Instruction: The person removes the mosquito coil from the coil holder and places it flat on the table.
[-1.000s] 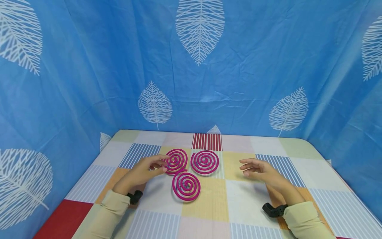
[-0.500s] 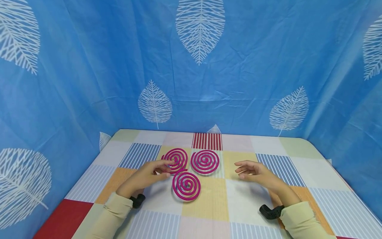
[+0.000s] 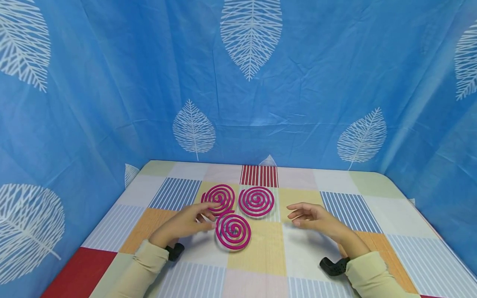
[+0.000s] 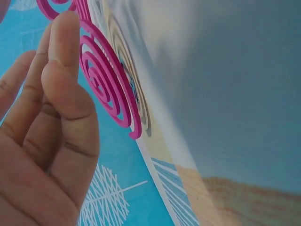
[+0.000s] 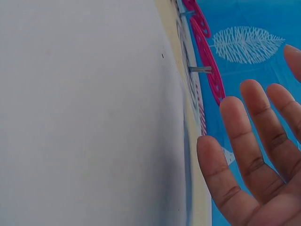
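Left hand (image 3: 186,222) and right hand (image 3: 316,217), empty, flank mosquito coils (image 3: 234,231) (image 3: 257,199) at nine and three o'clock; likely pre-grasp, calling for pinching.

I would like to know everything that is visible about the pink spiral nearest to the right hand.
The pink spiral is a flat, round coil of several turns, magenta, with a thicker centre; its material I cannot tell. It looks whole and lies roughly level, raised above the patchwork tablecloth, apparently on a greyish support. Its outer end is at the far left. The right hand is apart from it; a narrow gap separates it from the other spirals.
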A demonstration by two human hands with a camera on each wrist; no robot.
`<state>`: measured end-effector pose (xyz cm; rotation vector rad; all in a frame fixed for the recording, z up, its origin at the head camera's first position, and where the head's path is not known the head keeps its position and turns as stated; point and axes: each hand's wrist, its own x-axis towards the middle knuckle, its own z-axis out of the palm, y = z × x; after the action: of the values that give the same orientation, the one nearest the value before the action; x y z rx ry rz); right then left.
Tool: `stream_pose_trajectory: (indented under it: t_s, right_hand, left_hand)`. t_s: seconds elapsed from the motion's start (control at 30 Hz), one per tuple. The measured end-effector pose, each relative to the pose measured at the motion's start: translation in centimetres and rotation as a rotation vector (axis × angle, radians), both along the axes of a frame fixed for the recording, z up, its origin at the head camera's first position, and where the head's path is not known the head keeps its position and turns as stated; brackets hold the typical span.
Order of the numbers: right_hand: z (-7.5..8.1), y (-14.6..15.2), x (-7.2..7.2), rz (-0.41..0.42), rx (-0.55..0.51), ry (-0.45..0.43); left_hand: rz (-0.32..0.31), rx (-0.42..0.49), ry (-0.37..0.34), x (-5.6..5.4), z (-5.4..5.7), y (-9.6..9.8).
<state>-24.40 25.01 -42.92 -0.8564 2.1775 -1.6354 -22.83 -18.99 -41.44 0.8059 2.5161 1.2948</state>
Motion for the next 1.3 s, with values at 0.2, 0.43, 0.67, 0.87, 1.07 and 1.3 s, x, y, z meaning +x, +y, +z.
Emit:
stream_pose_trajectory:
  t_s: [0.2, 0.43, 0.67, 0.87, 1.07, 1.3]
  right_hand:
    - [-0.1, -0.6, 0.1, 0.011, -0.012, -0.083]
    - [-0.3, -1.2, -0.2, 0.052, -0.050, -0.147]
    - [-0.3, -2.4, -0.4, 0.088, -0.057, -0.167]
    - [-0.2, -3.7, -0.6, 0.105, -0.029, -0.177]
    - [-0.5, -4.9, -0.8, 0.118, -0.031, -0.208]
    - [-0.7, -6.3, -1.1, 0.135, -0.008, -0.216]
  left_hand:
    - [-0.014, -0.021, -0.032, 0.1, -0.2, 0.4]
    - [-0.047, -0.011, -0.073, 0.3, -0.3, 0.9]
    - [-0.076, -0.006, -0.098, 0.1, -0.6, 1.1]
    - [-0.049, -0.018, -0.129, 0.3, -0.7, 1.2]
    - [-0.055, -0.017, -0.141, 0.5, -0.6, 1.2]
    - [-0.061, -0.017, -0.156, 0.3, -0.9, 1.1]
